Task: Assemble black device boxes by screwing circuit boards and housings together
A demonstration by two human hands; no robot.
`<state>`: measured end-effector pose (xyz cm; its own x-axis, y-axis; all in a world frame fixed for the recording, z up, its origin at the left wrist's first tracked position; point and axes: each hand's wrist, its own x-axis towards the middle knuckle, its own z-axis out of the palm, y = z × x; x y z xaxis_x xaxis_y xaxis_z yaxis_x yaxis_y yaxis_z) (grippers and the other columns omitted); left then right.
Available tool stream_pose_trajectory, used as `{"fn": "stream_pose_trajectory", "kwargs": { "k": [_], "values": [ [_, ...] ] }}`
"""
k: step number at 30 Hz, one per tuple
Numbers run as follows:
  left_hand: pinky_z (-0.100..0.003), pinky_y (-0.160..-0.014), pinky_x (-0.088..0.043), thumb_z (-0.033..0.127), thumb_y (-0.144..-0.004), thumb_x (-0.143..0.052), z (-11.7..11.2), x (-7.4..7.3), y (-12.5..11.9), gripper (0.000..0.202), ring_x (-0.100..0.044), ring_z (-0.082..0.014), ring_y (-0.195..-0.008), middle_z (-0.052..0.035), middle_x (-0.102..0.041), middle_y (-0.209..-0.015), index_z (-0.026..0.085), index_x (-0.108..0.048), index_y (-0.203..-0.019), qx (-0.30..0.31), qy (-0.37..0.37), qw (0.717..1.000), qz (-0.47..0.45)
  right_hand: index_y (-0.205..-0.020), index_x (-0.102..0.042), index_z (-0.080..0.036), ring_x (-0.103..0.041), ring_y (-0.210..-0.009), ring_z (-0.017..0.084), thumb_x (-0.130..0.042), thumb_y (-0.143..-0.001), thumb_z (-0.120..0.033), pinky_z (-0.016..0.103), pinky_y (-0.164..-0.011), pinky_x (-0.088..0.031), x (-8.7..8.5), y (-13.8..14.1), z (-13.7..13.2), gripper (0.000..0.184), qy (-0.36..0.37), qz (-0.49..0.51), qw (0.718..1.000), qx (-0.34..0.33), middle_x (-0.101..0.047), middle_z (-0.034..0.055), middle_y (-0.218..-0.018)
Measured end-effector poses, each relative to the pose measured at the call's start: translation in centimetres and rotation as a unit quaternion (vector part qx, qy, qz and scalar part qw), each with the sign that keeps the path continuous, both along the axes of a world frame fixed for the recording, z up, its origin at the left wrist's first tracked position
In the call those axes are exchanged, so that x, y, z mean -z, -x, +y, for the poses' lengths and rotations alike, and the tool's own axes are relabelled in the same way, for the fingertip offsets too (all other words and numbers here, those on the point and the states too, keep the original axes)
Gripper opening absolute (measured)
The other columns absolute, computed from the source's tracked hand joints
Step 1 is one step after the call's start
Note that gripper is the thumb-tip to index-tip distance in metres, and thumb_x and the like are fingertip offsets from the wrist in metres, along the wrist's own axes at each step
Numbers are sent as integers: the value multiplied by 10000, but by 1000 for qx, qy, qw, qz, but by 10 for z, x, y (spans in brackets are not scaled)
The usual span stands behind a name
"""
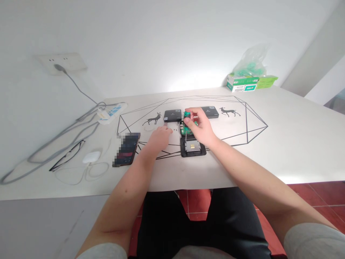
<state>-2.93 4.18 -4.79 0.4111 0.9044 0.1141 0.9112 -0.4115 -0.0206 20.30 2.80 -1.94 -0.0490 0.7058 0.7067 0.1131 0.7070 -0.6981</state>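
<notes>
My right hand is closed around the green and black handle of a screwdriver. Its thin shaft points down over an opened black case, where a green circuit board shows partly behind my fingers. Joined or close in front lies the other half of the case, with a silver metal plate and a small gold-coloured pad. To the left, my left hand rests low on the table, its fingers apart and reaching forward. Tiny dark bits, perhaps screws, lie just right of its fingertips.
Two closed black boxes sit behind the board. A phone, glasses, a white charger and a power strip with cables occupy the left. Green and white cartons stand at the back right beneath a plastic bag.
</notes>
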Motion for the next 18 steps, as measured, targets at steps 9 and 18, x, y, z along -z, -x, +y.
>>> {"fn": "stream_pose_trajectory", "kwargs": {
  "k": [9,18],
  "values": [
    [-466,-1196,-480,92,-991,-446,-2,1,-9,460,-617,-315,-1343,-161,-650,-1391,141,-660,-1395,60,27,991,-121,-1230,-626,-266,-721,-992,217,-564,-1047,-498,441,-948,-612,-1,3,-2,302,50,52,991,-113,-727,62,-1069],
    [-495,-1201,-488,150,-999,-452,-3,3,-12,515,-600,-330,-1380,-172,-601,-1469,144,-547,-1505,49,46,990,-126,-1120,-658,-295,-573,-831,182,-835,-865,-483,338,-691,-561,5,2,6,363,56,77,994,-46,-551,14,-943]
  ]
}}
